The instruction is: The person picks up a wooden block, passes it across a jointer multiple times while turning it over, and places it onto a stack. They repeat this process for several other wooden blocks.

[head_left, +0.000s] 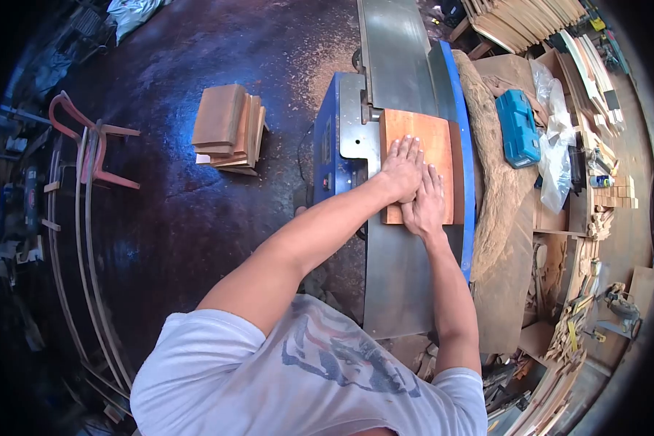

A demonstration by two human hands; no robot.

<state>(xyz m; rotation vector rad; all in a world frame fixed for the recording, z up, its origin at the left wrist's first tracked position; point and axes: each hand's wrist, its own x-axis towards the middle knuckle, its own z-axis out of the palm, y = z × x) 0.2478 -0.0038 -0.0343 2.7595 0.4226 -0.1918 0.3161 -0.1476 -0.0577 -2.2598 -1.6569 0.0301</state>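
Observation:
A reddish-brown wooden board (438,138) lies flat on the metal bed of a jointer (396,283), its right edge close to the blue fence (466,156). My left hand (402,171) rests flat on the board's middle, fingers stretched forward. Just right of it and partly against it, my right hand (426,206) presses on the board's near part, also with fingers out. Neither hand wraps around the wood. The cutter area beneath the board is hidden.
Left of the machine, a stack of boards (221,120) stands on the dark floor. Wood shavings (327,73) lie by the far bed. On the right are a rough log slab (494,174), a teal tool case (517,129), plastic wrap (557,149) and scrap wood. A pink chair frame (98,142) stands far left.

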